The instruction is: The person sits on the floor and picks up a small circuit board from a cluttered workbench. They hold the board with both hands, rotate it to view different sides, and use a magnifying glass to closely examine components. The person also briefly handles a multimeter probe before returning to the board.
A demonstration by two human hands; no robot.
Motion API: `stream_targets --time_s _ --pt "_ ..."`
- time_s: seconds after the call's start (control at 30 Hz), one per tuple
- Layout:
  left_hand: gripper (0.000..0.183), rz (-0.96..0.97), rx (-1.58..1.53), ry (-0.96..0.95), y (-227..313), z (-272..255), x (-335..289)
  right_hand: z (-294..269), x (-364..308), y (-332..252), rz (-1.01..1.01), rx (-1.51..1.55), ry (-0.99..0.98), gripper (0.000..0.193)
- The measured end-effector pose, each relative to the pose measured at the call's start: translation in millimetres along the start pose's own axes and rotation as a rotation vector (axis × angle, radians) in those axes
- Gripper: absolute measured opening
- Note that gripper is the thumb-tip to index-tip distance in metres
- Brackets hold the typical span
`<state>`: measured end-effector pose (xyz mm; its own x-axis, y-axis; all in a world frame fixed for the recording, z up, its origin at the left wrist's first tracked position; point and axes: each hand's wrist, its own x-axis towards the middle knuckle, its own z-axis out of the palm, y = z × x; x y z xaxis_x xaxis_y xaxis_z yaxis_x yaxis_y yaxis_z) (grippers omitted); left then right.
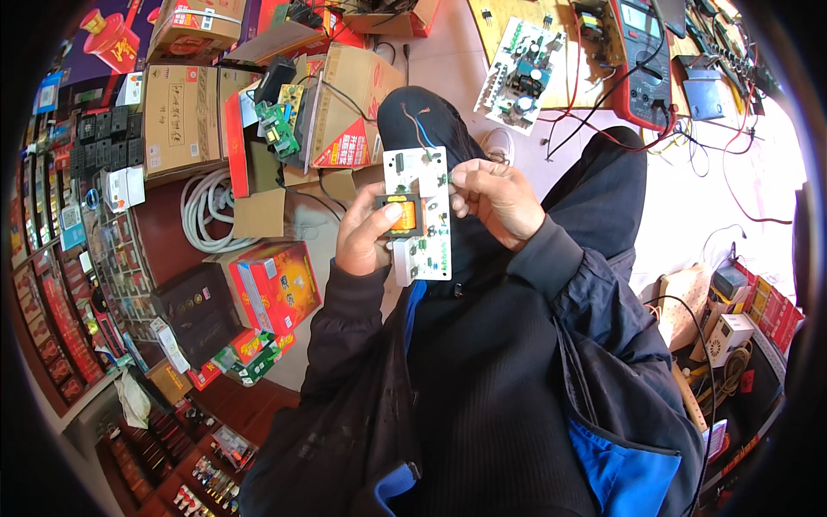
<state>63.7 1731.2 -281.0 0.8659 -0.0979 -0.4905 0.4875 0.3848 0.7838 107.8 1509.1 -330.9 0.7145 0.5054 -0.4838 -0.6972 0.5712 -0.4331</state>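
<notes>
I hold a long white circuit board [440,265] upright above my lap. My left hand [363,233] is closed round its left edge, the thumb lying on a transformer [405,226] with an orange winding and black frame. Small parts stand along the board's face, and a brown and a blue wire [423,133] rise from its top end. At the board's upper right edge my right hand [501,200] is pinched, thumb against forefinger; whatever lies between those fingertips is too small to make out.
A second white circuit board [522,76] lies at a wooden board's edge ahead, beside a red multimeter [644,69] with trailing leads. To the left are cardboard boxes [181,114], a coil of white cable [205,212] and a red box [280,286]. A crowded bin [743,379] stands right.
</notes>
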Motion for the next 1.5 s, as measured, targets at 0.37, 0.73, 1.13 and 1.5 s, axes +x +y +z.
stream_targets --time_s 0.37,0.73,1.13,1.5 --pt "0.044 0.003 -0.027 -0.033 14 12 -3 6 -4 -5 -0.066 0.006 -0.103 0.013" --pt "0.045 0.007 0.002 -0.054 18 10 -11 10 -11 -4 -0.079 -0.018 -0.106 0.015" --pt "0.045 0.006 -0.015 -0.063 11 6 -11 9 -10 -2 -0.059 -0.031 -0.073 0.015" --pt "0.045 -0.081 -0.108 -0.068 -6 13 -3 3 -18 -7 -0.099 -0.074 -0.027 0.014"
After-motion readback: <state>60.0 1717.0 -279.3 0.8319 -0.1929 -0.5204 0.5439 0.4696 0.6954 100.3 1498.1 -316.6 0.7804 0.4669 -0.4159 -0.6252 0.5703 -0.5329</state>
